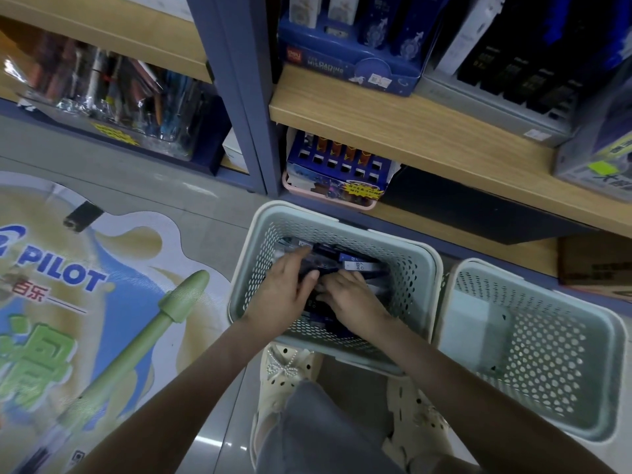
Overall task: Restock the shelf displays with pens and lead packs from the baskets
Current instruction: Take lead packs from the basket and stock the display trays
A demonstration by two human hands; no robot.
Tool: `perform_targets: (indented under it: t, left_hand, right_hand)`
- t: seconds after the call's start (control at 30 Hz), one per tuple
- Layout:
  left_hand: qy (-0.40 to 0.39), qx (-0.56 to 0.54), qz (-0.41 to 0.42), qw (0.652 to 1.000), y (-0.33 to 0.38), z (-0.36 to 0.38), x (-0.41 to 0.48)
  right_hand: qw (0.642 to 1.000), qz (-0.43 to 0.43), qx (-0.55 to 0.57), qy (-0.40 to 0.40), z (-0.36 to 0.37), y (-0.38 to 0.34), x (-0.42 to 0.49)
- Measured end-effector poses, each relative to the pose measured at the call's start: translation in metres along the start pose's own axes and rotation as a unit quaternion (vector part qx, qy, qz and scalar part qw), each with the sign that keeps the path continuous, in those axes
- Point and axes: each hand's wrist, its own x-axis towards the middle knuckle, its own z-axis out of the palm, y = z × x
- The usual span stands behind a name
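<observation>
In the left basket (422, 268), the left hand (285, 294) lays straight fingers (290, 258) on lead packs (362, 266); the right hand (352, 301) curls its fingers among them, grip unclear.

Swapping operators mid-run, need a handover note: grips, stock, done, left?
Hands: left grip lies with fingers stretched over the lead packs in the left basket. The right grip is beside it on the same packs, hold unclear.
Stock: right basket holds a pale box. The blue display sits on the bottom shelf just behind the left basket.
Done: cannot tell from this view.
Left: lift packs out, fill the displays.
</observation>
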Motion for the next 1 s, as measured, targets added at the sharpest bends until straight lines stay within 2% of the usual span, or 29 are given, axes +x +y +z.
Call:
perform_targets:
  t: [0.03, 0.1, 0.17, 0.23, 0.3, 0.4, 0.5, 0.63, 0.67, 0.73, 0.8, 0.87, 0.9, 1.0]
  left_hand:
    - [-0.015, -0.076, -0.048, 0.996, 0.003, -0.003, 0.000]
    - [-0.041, -0.217, -0.114, 0.969, 0.011, -0.006, 0.002]
    - [-0.036, -0.325, -0.165, 0.931, 0.016, -0.003, 0.006]
    - [-0.009, -0.421, -0.236, 0.876, 0.022, -0.002, 0.011]
    - [0.014, -0.467, -0.280, 0.839, 0.022, -0.003, 0.015]
    - [0.029, -0.466, -0.297, 0.833, 0.021, -0.004, 0.019]
    - [0.035, -0.490, -0.319, 0.811, 0.019, -0.006, 0.020]
    - [-0.089, -0.424, -0.314, 0.845, 0.015, -0.004, 0.018]
    - [-0.113, -0.436, -0.312, 0.837, 0.017, -0.004, 0.016]
    - [-0.127, -0.470, -0.312, 0.816, 0.020, -0.005, 0.016]
    - [-0.132, -0.454, -0.305, 0.827, 0.019, -0.010, 0.015]
    - [-0.158, -0.428, -0.291, 0.841, 0.014, -0.012, 0.014]
    - [-0.173, -0.419, -0.284, 0.845, 0.014, -0.014, 0.013]
    - [-0.197, -0.397, -0.273, 0.854, 0.013, -0.015, 0.012]
  right_hand:
    - [0.996, 0.048, 0.078, -0.005, -0.006, -0.006, 0.003]
    - [0.963, 0.121, 0.242, -0.020, -0.020, -0.020, 0.008]
    - [0.935, 0.148, 0.320, -0.026, -0.029, -0.034, 0.010]
    - [0.908, 0.174, 0.379, -0.042, -0.029, -0.041, 0.012]
    - [0.870, 0.216, 0.440, -0.051, -0.026, -0.042, 0.013]
    - [0.801, 0.259, 0.538, -0.044, -0.028, -0.042, 0.014]
    - [0.769, 0.295, 0.566, -0.030, -0.034, -0.036, 0.015]
    - [0.735, 0.292, 0.612, -0.009, -0.034, -0.030, 0.018]
    - [0.738, 0.281, 0.613, -0.011, -0.036, -0.031, 0.018]
    - [0.767, 0.253, 0.590, -0.009, -0.041, -0.032, 0.019]
    - [0.827, 0.215, 0.520, -0.013, -0.045, -0.028, 0.019]
    - [0.904, 0.179, 0.386, -0.037, -0.047, -0.018, 0.017]
    - [0.931, 0.170, 0.317, -0.055, -0.049, -0.011, 0.016]
    - [0.969, 0.158, 0.122, -0.148, -0.056, 0.014, 0.012]
